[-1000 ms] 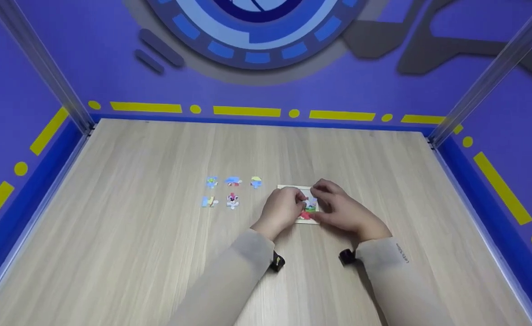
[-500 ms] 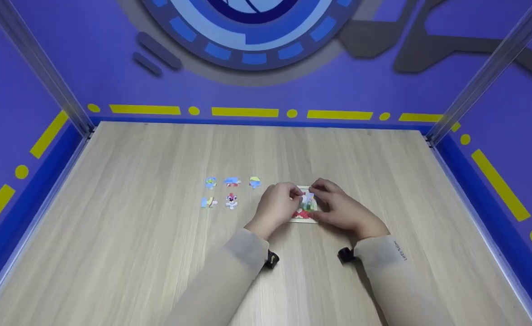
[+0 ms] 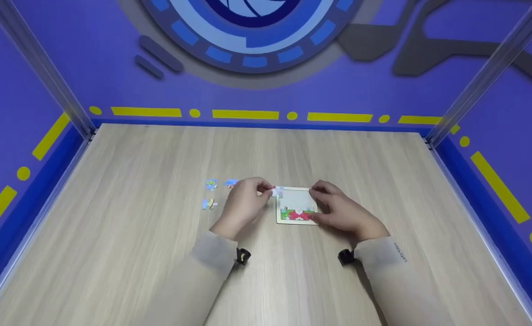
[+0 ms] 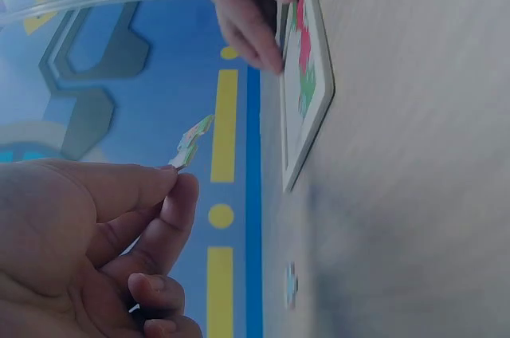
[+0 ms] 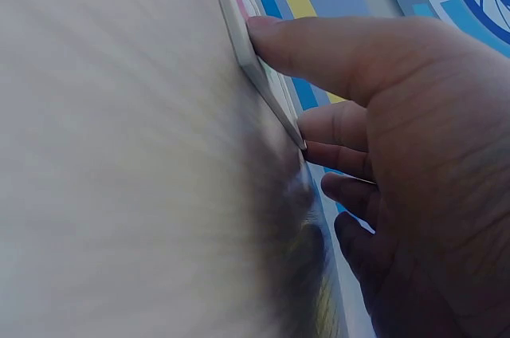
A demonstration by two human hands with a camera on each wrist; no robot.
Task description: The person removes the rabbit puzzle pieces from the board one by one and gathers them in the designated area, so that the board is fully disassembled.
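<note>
On the table, the tray has red and green pieces along its near side. The right hand grips its right edge, thumb near and fingers farther along, spread apart. The left hand pinches a raised piece near the far left corner. Loose pieces lie left, before the blue wall.

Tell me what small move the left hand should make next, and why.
Probably carry the puzzle piece left and lay it on the table beside the loose pieces: the left hand pinches it, raised, and has moved left from over the frame, whose upper part looks mostly bare, while the right hand holds the frame's right side.
</note>
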